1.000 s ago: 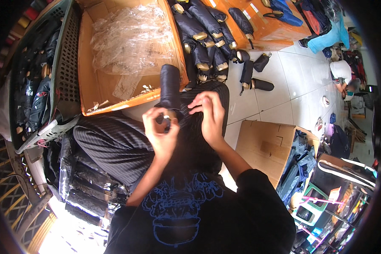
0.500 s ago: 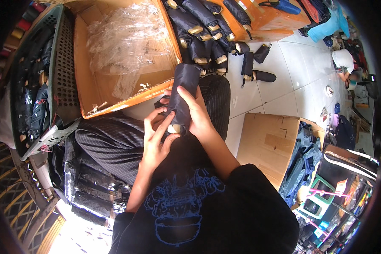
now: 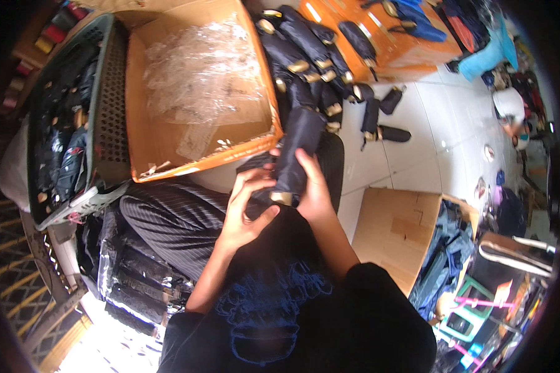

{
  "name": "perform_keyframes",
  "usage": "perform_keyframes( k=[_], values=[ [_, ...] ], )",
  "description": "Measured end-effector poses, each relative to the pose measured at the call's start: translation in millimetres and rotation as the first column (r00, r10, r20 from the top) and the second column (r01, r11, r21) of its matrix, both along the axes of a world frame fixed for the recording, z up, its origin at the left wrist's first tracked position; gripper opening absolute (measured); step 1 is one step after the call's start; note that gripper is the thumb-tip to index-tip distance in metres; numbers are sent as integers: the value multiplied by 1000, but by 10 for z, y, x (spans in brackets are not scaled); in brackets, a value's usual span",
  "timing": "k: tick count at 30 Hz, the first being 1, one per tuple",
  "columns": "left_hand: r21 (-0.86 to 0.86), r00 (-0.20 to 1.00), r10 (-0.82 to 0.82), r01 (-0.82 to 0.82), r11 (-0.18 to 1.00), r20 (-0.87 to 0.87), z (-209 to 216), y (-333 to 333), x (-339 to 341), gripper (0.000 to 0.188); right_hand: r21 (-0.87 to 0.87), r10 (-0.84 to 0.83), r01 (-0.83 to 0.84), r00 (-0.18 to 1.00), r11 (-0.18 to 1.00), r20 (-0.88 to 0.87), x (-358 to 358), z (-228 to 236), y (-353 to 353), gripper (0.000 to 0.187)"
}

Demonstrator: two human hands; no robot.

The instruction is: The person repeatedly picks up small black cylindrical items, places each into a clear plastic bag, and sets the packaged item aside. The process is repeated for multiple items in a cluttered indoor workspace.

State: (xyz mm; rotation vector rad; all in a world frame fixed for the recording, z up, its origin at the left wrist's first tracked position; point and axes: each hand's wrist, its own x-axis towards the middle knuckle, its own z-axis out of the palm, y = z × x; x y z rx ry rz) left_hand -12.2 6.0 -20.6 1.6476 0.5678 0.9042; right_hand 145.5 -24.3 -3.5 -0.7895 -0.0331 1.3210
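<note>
A compact folded umbrella (image 3: 298, 146) in a black sleeve is held over my lap, its pale handle end (image 3: 281, 198) toward me and its far end leaning slightly right. My right hand (image 3: 317, 189) grips its right side, with the thumb lying along the sleeve. On the other side, my left hand (image 3: 246, 205) curls its fingers and thumb about the lower end, beside the handle. Some loose dark fabric (image 3: 253, 163) shows behind the left fingers; what it belongs to is hard to make out. Several similar black umbrellas (image 3: 295, 53) lie piled just beyond.
An open cardboard box (image 3: 199, 140) with clear plastic stands ahead left, beside a grey perforated basket (image 3: 112, 124) of dark umbrellas. Loose umbrellas (image 3: 379, 118) lie on the white tiles. Right are a carton (image 3: 392, 230) of blue-grey items and a green stool (image 3: 470, 311). A person (image 3: 509, 109) sits far right.
The view has shifted, so the surroundings sit lower and further right. The umbrella leans a little more to the right, and both hands stay on it.
</note>
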Motion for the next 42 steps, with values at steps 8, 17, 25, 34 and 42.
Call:
perform_keyframes(
  k=[8, 17, 25, 34, 42],
  values=[
    [-629, 894, 70, 254, 735, 443, -41, 309, -144, 93, 90, 162, -266, 788, 960, 594, 167, 431, -429, 77],
    [-656, 943, 320, -186, 732, 90, -89, 236, -631, 67, 13, 295, -395, 708, 919, 641, 368, 168, -325, 83],
    [-473, 961, 2, 134, 871, 276, 598, 107, -93, 79, 568, 364, -312, 931, 761, 24, 531, -575, -532, 101],
    [56, 787, 525, -538, 841, -324, -136, 1792, 263, 25, 126, 100, -97, 995, 987, -19, 712, -866, -943, 67],
    [616, 32, 616, 4, 788, -787, -1524, 3269, -332, 38, -206, 94, -159, 952, 966, -292, 603, -811, -910, 54]
  ],
)
